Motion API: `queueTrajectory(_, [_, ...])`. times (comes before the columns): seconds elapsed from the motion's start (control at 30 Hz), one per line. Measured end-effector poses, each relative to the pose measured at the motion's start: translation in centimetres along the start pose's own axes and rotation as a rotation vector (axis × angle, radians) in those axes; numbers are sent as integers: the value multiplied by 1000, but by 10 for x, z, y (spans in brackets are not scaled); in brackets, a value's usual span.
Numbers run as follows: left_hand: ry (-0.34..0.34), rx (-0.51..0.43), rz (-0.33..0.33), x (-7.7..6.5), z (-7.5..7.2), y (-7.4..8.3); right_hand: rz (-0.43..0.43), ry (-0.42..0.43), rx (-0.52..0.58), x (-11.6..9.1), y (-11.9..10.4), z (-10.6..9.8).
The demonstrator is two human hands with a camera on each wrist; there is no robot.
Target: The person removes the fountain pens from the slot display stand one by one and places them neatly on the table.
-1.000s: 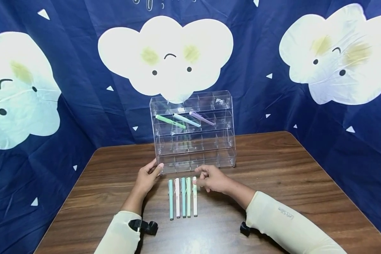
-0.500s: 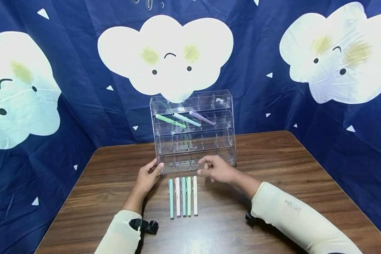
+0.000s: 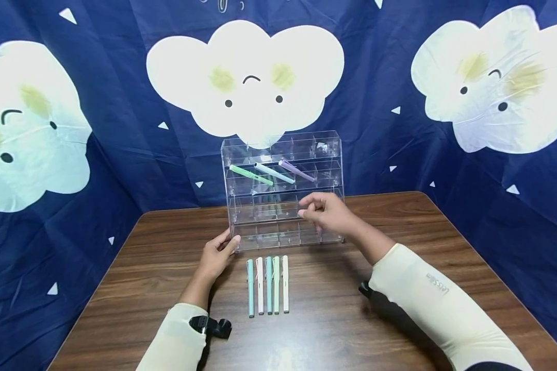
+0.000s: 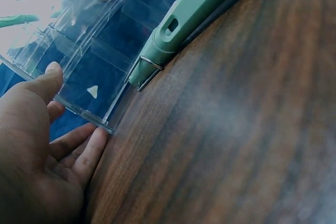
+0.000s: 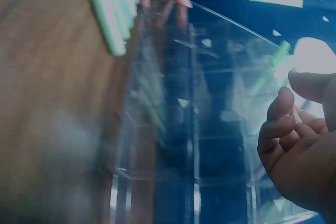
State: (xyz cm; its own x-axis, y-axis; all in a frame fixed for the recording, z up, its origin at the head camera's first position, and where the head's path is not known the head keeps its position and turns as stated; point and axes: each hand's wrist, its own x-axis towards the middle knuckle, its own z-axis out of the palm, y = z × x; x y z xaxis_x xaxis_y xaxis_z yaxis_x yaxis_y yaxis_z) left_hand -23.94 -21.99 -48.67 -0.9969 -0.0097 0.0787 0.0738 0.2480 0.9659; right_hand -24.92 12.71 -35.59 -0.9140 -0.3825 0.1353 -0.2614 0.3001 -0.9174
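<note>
A clear acrylic display rack (image 3: 327, 178) with stepped compartments stands toward the back of the table. My left hand (image 3: 217, 256) holds its lower left corner, the thumb at the side edge and fingers near the base in the left wrist view. My right hand (image 3: 329, 212) hovers before the rack's lower right tiers, fingers loosely curled around nothing. In one upper tier lean a green pen (image 3: 250, 175), a light blue pen (image 3: 274, 172) and a purple pen (image 3: 297, 170). Several pastel pens lie in a row before the rack, including a teal pen (image 3: 250, 288) and a white pen (image 3: 285, 283).
The wooden table (image 3: 167, 268) extends to both sides of the rack. Behind it hangs a dark blue cloth (image 3: 371, 77) with white clouds and small triangles. Black camera straps sit on both wrists.
My right hand has risen from beside the white pen, moving up and slightly right to the front of the rack's lower tiers. The left hand keeps its place at the rack's corner.
</note>
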Motion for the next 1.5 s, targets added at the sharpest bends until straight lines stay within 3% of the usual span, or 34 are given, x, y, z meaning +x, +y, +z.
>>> queueTrajectory(0.33, [2, -11, -9, 1, 0, 0, -34, 151, -81, 16, -24, -37])
queueTrajectory(0.6, [-2, 13, -11, 1, 1, 2, -35, 234, -157, 34, -38, -49])
queueTrajectory(1.0, [9, 19, -18, -3, 0, 2, -2, 248, -313, 65, -39, -41])
queueTrajectory(1.5, [16, 7, -13, -3, 2, 2, 130, 205, -403, 77, -39, -22])
